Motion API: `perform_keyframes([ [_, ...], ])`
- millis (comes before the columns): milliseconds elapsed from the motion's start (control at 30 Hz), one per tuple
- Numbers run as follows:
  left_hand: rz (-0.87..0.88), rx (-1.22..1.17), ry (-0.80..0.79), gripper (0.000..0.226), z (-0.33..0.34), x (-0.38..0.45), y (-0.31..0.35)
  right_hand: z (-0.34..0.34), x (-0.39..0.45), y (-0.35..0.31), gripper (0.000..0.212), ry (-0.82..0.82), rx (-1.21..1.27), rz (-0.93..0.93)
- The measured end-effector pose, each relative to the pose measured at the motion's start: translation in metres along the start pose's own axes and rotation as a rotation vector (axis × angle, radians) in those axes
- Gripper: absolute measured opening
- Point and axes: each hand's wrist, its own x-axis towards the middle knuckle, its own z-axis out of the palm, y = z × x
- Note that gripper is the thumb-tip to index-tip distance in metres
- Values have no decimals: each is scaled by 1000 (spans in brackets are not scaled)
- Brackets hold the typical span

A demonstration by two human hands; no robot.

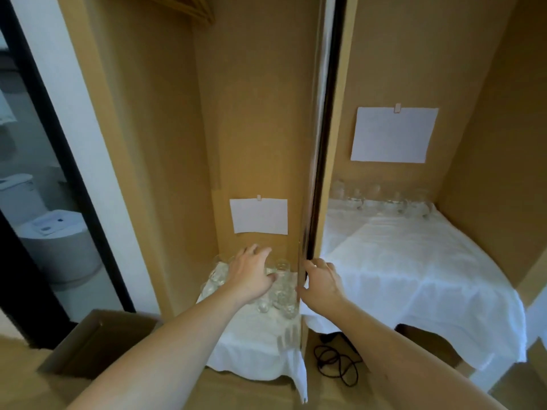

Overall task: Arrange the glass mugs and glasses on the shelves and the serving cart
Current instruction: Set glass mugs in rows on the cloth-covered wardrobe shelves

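Several clear glasses (283, 294) stand crowded on a low shelf draped in white cloth (254, 344) in the cabinet's left compartment. My left hand (251, 275) reaches over them palm down with its fingers stretched forward, resting on their tops. What lies under the palm is hidden. My right hand (321, 281) grips the vertical edge of the sliding door (318, 143) between the two compartments. In the right compartment, a row of glasses (381, 199) lines the back of a wider cloth-covered shelf (414, 261).
White paper sheets hang on the back walls, one on the left (259, 216) and one on the right (392, 134). A black cable (334, 362) lies on the floor under the right shelf. A cardboard box (97, 341) sits at lower left, beside a bathroom doorway with a toilet (56, 241).
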Motion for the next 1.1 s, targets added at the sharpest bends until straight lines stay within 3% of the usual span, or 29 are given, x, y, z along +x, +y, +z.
perform_keyframes([
  [233, -36, -13, -69, 70, 1, -15, -83, 52, 3, -63, 67, -57, 78, 36],
  [500, -156, -96, -193, 72, 33, -16, -151, 100, 21, -92, 62, -199, 20, 54],
  [800, -305, -124, -238, 70, 61, 13, -223, 168, 101, -127, 65, -324, 58, -9],
  [1100, -410, -150, -334, 70, 106, 99, -280, 232, 205, -131, 66, -442, 56, -55],
])
